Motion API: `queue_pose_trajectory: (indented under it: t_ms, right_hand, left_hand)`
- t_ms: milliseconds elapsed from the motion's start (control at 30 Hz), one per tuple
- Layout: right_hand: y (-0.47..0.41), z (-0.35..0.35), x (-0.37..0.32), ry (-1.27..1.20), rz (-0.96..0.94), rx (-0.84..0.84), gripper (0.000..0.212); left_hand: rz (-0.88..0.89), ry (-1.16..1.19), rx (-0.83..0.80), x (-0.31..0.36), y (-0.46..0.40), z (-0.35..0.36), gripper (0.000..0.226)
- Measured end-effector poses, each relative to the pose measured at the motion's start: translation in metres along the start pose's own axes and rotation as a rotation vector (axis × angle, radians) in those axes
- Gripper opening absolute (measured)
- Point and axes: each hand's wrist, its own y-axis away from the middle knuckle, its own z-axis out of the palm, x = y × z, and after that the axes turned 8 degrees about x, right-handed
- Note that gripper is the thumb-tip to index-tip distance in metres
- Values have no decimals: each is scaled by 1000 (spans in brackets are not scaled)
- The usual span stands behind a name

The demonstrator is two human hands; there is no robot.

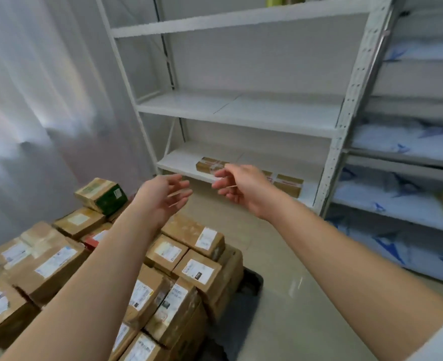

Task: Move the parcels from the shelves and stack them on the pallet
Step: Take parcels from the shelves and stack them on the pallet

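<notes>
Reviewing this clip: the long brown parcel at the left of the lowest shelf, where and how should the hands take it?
Judging by its pose, the long parcel lies flat with its long side along the shelf front edge. Best grip: its two short ends, left hand and right hand coming from the open front, both empty now. Its right end is hidden behind the right hand.

Our right hand [237, 187] hides the middle of the parcels [289, 184] on the lowest shelf [178, 162]; the pallet [249, 285] shows only a dark corner beneath stacked boxes [197, 272], their labels unreadable.
</notes>
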Motion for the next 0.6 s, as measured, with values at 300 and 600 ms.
queue_pose_trajectory:
  t_ms: [300,600]
  right_hand:
    - [43,-212,-82,-98,-266,298,25]
    - [75,-466,-123,-79,-381,540,26]
  left_hand:
    - [182,-92,-447,28,98,220,20]
    - [316,-170,-782,-6,214,475,21]
